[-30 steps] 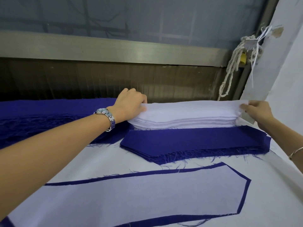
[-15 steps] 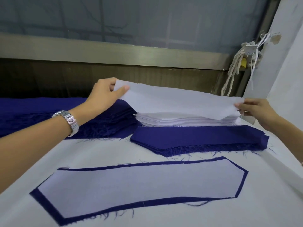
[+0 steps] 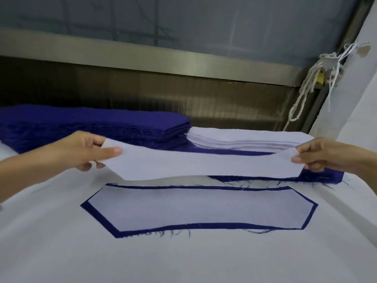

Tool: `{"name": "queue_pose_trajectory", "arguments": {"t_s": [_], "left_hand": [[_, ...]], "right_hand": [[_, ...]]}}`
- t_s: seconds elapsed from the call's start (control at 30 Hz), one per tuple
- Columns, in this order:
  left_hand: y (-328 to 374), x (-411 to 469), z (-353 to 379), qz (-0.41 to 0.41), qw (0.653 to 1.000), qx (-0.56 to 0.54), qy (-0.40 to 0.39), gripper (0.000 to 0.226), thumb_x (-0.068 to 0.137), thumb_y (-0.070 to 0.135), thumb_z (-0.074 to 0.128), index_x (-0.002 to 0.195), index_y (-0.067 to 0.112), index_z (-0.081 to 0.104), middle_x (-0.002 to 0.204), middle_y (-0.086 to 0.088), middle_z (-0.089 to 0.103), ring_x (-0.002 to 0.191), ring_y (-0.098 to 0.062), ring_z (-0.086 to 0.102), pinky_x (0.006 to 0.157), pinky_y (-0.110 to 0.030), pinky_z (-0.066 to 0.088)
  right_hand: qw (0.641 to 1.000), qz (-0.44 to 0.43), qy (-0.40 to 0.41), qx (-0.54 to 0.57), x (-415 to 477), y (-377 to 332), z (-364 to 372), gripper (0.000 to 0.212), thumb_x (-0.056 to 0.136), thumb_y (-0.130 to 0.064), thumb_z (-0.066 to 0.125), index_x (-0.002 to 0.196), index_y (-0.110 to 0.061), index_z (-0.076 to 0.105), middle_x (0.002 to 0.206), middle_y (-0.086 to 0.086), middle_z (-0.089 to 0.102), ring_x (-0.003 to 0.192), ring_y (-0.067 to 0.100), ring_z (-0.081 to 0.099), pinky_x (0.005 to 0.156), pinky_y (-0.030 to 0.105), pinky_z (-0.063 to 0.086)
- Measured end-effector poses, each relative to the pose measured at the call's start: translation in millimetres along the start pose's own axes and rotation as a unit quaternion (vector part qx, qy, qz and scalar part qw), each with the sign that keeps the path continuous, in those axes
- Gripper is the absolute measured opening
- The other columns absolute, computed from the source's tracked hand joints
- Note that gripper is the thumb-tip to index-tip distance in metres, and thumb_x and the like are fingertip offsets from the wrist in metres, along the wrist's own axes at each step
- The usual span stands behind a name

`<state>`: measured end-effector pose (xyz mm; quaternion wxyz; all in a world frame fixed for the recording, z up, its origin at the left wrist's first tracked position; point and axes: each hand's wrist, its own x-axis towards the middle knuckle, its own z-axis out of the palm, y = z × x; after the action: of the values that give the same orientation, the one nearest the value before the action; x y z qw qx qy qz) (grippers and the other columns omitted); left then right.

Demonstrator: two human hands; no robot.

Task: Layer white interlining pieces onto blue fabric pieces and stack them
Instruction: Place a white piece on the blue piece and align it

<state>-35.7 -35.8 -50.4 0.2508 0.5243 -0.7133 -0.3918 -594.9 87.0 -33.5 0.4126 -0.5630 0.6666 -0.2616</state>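
Interlining piece (image 3: 204,162) now lifted off white stack (image 3: 244,137) | left hand (image 3: 81,148), right hand (image 3: 322,154) pinch opposite ends — taut for flat laying.

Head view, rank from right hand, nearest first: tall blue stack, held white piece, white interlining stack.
1. held white piece, pinched at its right end by the right hand.
2. white interlining stack, just behind and left.
3. tall blue stack, far left, at back.
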Motion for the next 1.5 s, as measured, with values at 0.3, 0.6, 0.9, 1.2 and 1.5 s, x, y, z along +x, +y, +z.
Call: {"name": "queue_pose_trajectory", "arguments": {"t_s": [0.3,0.6,0.9,1.2,1.5], "left_hand": [[-44,-16,-5,-0.09,0.985,0.051,-0.136,0.079,0.045,0.081,0.081,0.104,0.028,0.078,0.065,-0.018,0.062,0.047,-0.015,0.042,0.051,-0.024,0.02],[-59,-18,9,-0.062,0.985,0.084,-0.135,0.08,0.049,0.086,0.076,0.095,0.02,0.076,0.077,-0.027,0.071,0.044,-0.017,0.052,0.054,-0.023,0.04],[-53,-21,19,-0.053,0.989,0.096,-0.094,0.095,0.052,0.069,0.08,0.094,-0.013,0.058,0.071,-0.037,0.065,0.043,-0.012,0.065,0.048,-0.013,0.045],[-42,-29,24,-0.06,0.986,0.136,-0.074,0.085,0.051,0.067,0.077,0.078,-0.009,0.051,0.066,-0.035,0.064,0.039,-0.01,0.062,0.046,-0.013,0.044],[-33,-35,25,-0.062,0.981,0.174,-0.066,0.076,0.051,0.072,0.074,0.065,0.002,0.048,0.056,-0.011,0.07,0.033,-0.018,0.043,0.04,-0.015,0.04]], "right_hand": [[0.992,0.019,-0.063,-0.107,-17,14,15,0.063,0.069,-0.048,0.089,0.083,0.009,0.067,0.066,0.025,0.051,0.047,0.011,0.043,0.05,0.014,0.041],[0.984,0.048,-0.121,-0.124,-15,27,22,0.037,0.083,-0.039,0.083,0.069,-0.011,0.062,0.068,0.018,0.064,0.049,0.014,0.039,0.049,0.017,0.036],[0.98,0.078,-0.107,-0.151,-12,28,24,0.048,0.076,-0.041,0.088,0.071,-0.008,0.053,0.07,0.019,0.066,0.054,0.017,0.044,0.047,0.018,0.033],[0.981,0.077,-0.124,-0.131,-13,25,27,0.037,0.075,-0.037,0.089,0.086,-0.009,0.067,0.073,0.01,0.065,0.063,0.012,0.06,0.052,0.014,0.041],[0.976,0.086,-0.116,-0.165,-9,31,24,0.043,0.072,-0.041,0.09,0.089,-0.009,0.066,0.073,0.011,0.065,0.063,0.015,0.055,0.051,0.017,0.039]]}}
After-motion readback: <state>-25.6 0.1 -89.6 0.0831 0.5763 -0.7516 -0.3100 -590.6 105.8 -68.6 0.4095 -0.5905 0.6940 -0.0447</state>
